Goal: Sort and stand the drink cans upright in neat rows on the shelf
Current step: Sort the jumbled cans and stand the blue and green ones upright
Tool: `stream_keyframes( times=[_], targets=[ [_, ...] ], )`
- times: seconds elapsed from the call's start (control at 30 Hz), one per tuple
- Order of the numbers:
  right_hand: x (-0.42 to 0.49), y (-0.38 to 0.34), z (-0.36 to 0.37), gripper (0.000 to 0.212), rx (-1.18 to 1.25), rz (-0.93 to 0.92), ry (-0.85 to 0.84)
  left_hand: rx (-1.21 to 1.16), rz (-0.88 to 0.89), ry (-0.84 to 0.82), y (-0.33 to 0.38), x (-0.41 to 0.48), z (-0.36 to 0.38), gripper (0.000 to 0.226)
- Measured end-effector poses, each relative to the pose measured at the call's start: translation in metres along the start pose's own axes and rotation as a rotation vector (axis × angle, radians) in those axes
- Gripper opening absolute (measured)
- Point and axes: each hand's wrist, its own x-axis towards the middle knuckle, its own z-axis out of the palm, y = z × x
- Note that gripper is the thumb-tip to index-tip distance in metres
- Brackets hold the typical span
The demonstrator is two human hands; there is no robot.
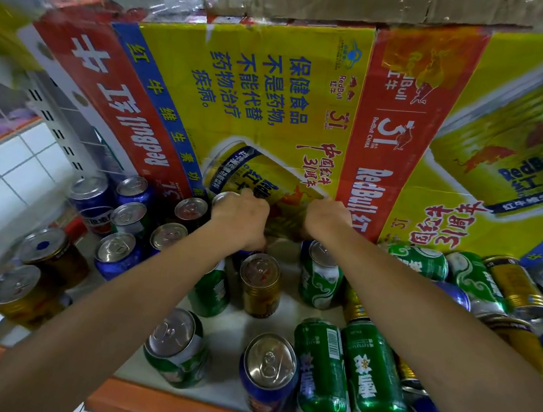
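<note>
**Both hands at the back of the shelf, one can in hand**

A big yellow and red cardboard box [276,102] fills the back of the shelf [235,336], and drink cans crowd the white board in front of it. On the left, blue cans [116,256] and darker ones stand upright in loose rows. On the right, green cans [375,375] lie on their sides in a heap, with gold and blue ones mixed in. In the middle a gold can [260,284] stands upright, with green ones standing near it.

Both arms reach to the foot of the box. The left hand [240,222] curls its fingers over a silver-topped can [224,197] that stands at the end of the back row on the left. The right hand [327,218] is curled against the box. Its fingers are hidden, so I cannot tell whether it holds anything.

The step in hand looks like seating that can in the back row. To do it well, set it flat on its base, touching its neighbour and close to the box, so the row runs straight. It should join cans of its own kind, though its side is hidden here. The heap on the right is not yet stood up, so much of the job remains.
</note>
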Motion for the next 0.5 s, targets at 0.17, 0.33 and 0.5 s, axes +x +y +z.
stream_keyframes(
  times=[0.17, 0.33, 0.5],
  targets=[
    [-0.004, -0.003, -0.001, 0.036, 0.018, 0.023, -0.027, -0.027, 0.165, 0.039, -0.013, -0.003, 0.008, 0.055],
    [-0.007, 0.004, -0.006, 0.034, -0.003, -0.056, -0.086, -0.264, 0.170, 0.069, -0.027, -0.010, 0.016, 0.067],
    [-0.015, 0.017, -0.022, 0.029, 0.007, -0.148, -0.083, -0.268, 0.151, 0.125, -0.024, -0.012, 0.023, 0.067]
  ],
)
